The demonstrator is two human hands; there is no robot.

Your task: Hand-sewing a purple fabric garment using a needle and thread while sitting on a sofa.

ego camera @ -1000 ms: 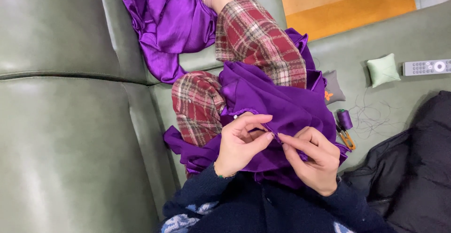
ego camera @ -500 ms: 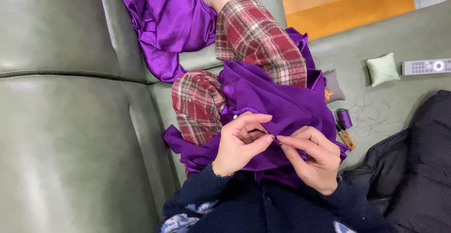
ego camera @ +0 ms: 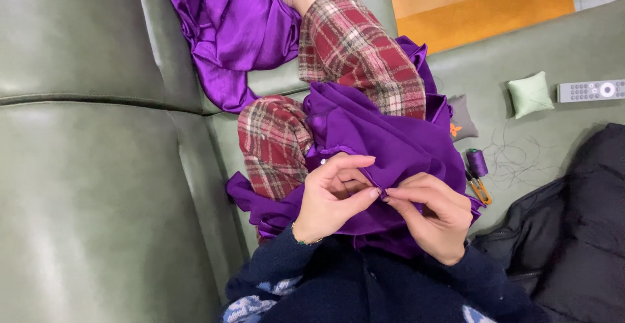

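Note:
A purple satin fabric (ego camera: 384, 144) lies over my lap and my red plaid trouser legs (ego camera: 355, 56). My left hand (ego camera: 332, 196) pinches a fold of the fabric between thumb and fingers. My right hand (ego camera: 430, 215) meets it from the right, fingertips closed on the same fold. The two hands touch at the fold's edge. Whether a needle is in my right fingers I cannot tell. More of the purple fabric (ego camera: 231, 30) trails away over the sofa.
I sit on a green leather sofa (ego camera: 84, 186). To my right lie a purple thread spool (ego camera: 477, 162), small orange-handled snips (ego camera: 480, 191), loose dark thread (ego camera: 521, 157), a grey pincushion (ego camera: 461, 118), a green pincushion (ego camera: 530, 94), a grey remote (ego camera: 591, 91) and a black jacket (ego camera: 579, 232).
Both hands stay at the fold with only small finger shifts. The fabric has barely moved.

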